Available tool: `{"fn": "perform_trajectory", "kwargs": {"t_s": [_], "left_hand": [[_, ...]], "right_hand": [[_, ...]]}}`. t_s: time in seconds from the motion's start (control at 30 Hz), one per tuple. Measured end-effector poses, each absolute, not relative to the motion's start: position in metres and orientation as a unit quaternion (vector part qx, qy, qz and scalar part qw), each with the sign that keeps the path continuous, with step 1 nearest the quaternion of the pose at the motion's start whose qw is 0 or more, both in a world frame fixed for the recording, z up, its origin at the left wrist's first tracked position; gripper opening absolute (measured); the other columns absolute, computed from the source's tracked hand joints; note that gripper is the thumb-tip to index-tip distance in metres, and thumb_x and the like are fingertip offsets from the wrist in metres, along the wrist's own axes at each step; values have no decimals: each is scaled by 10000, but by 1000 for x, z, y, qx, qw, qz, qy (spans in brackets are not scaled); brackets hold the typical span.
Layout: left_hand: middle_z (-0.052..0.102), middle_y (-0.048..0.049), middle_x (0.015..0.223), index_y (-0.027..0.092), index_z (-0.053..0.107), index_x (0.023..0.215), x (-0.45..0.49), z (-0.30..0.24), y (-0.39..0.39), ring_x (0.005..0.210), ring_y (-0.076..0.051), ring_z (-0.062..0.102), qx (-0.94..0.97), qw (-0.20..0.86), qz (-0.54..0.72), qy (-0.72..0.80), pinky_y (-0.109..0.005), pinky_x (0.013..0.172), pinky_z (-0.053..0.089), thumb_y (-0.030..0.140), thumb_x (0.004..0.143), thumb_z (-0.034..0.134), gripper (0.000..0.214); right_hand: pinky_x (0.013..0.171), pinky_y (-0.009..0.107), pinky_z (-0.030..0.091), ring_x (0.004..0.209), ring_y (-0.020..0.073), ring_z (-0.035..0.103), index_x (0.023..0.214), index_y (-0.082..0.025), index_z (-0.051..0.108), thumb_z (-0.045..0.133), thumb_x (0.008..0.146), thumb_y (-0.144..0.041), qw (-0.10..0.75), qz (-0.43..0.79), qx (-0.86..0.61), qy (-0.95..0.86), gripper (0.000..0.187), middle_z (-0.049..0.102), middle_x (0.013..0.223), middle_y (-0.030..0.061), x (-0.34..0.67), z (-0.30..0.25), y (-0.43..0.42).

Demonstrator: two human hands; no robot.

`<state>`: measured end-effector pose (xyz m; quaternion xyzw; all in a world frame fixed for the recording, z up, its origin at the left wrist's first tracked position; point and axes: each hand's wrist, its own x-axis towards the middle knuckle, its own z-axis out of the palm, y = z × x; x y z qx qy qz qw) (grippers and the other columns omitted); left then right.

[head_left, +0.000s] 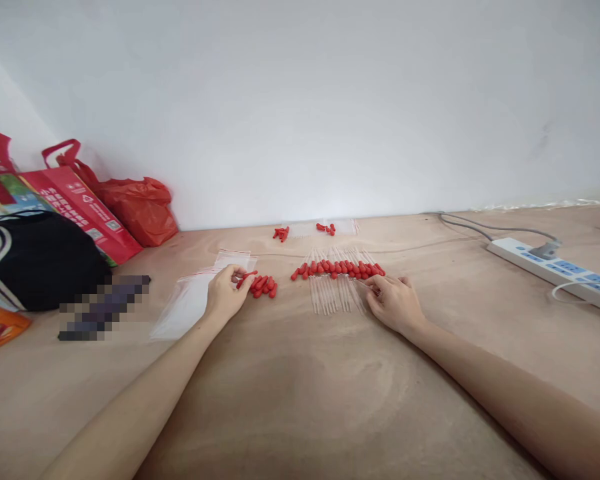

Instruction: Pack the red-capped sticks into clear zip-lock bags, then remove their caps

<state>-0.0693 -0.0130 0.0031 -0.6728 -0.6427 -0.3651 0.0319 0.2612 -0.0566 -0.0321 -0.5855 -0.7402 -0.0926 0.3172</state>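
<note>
My left hand pinches a red rubber bulb between thumb and fingers. It is beside a small pile of loose red bulbs. To the right lies a row of glass droppers, clear thin tubes with red bulbs on them, side by side on the wooden table. At the row's right end my right hand has its fingers closed around a thin clear glass tube, partly hidden by the fingers. More clear tubes point away from me behind the row of red bulbs.
Clear zip bags lie left of my left hand. Further back, another bag has red bulbs at both sides. A white power strip with a grey cable is at right. A black bag and red bags stand at left.
</note>
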Motion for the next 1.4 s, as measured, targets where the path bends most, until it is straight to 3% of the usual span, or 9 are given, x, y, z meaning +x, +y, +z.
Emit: {"fn": "perform_trajectory", "kwargs": {"t_s": [0.3, 0.47, 0.67, 0.93, 1.2, 1.4], "left_hand": [[605, -46, 802, 193, 590, 741, -51, 8, -27, 824, -212, 525, -714, 174, -375, -565, -343, 794, 388, 384, 748, 516, 204], [597, -40, 877, 212, 614, 766, -13, 11, -34, 870, -209, 508, -791, 150, -293, -515, -339, 784, 376, 339, 754, 529, 153], [601, -61, 939, 218, 617, 857, 13, 13, -9, 970, -262, 482, -777, 103, -165, -598, -394, 828, 345, 415, 706, 567, 253], [618, -98, 838, 210, 657, 664, 16, 8, 9, 908, -306, 519, -768, 124, -154, -609, -425, 740, 377, 336, 686, 563, 159], [606, -94, 841, 179, 614, 636, 4, 16, -6, 895, -297, 506, -748, 192, -221, -595, -431, 715, 367, 304, 706, 534, 164], [614, -49, 854, 187, 607, 705, -1, 8, -40, 827, -219, 535, -767, 201, -322, -517, -374, 724, 356, 284, 751, 525, 135]], "right_hand": [[720, 316, 260, 828, 172, 550, 948, -218, 610, 394, 833, -297, 260, -79, -562, -781, 257, 641, 859, 38, 252, -29, -59], [733, 339, 267, 859, 195, 508, 1051, -219, 570, 324, 867, -407, 218, -80, -555, -799, 360, 604, 884, 62, 252, -27, -60], [777, 369, 287, 884, 209, 480, 1126, -216, 528, 278, 855, -522, 213, -75, -537, -813, 478, 572, 935, 82, 253, -26, -62], [805, 397, 327, 901, 222, 497, 1253, -199, 420, 504, 666, -655, 210, 7, -450, -868, 748, 571, 979, 84, 278, -16, -61], [823, 388, 343, 863, 202, 502, 1210, -179, 473, 490, 720, -609, 206, 76, -427, -877, 652, 590, 869, 61, 278, -22, -52], [807, 384, 352, 860, 199, 505, 1181, -179, 499, 493, 732, -591, 225, 75, -435, -869, 609, 592, 873, 65, 274, -28, -48]]}}
